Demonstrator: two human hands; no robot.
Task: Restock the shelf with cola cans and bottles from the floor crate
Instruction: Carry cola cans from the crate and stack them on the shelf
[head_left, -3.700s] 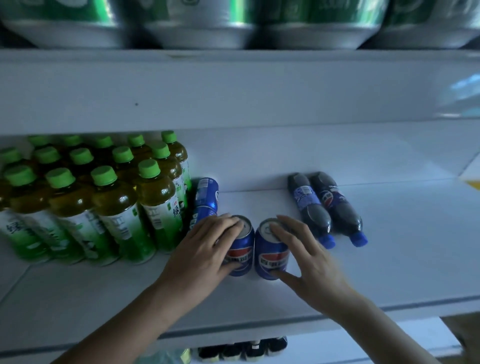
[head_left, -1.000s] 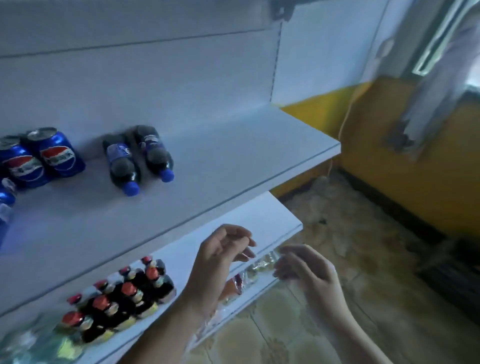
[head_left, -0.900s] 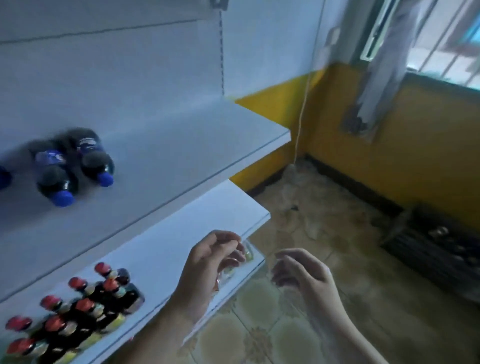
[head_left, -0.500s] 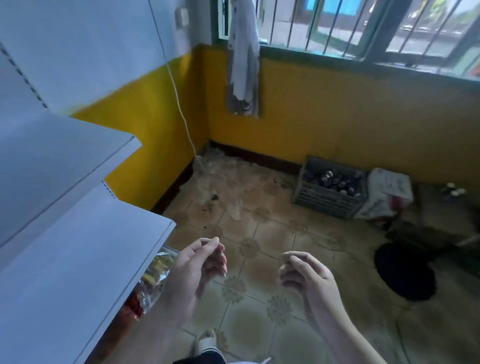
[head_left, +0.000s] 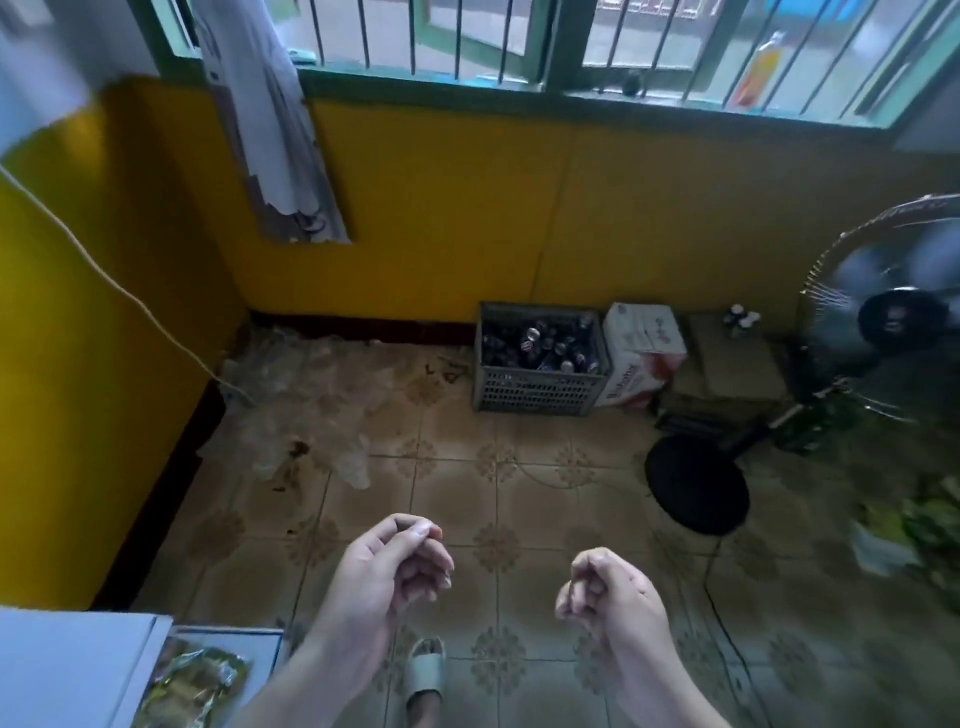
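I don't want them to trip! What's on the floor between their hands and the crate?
Head view: only bare patterned tiles between the left hand, right hand and crate; the fan base stands off right.

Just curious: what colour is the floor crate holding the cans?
Grey, with perforated sides; the head view shows the crate plainly.

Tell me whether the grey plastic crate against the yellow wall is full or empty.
Not empty: cola cans and bottles fill the grey plastic crate nearly to its rim; how deep, cannot tell.
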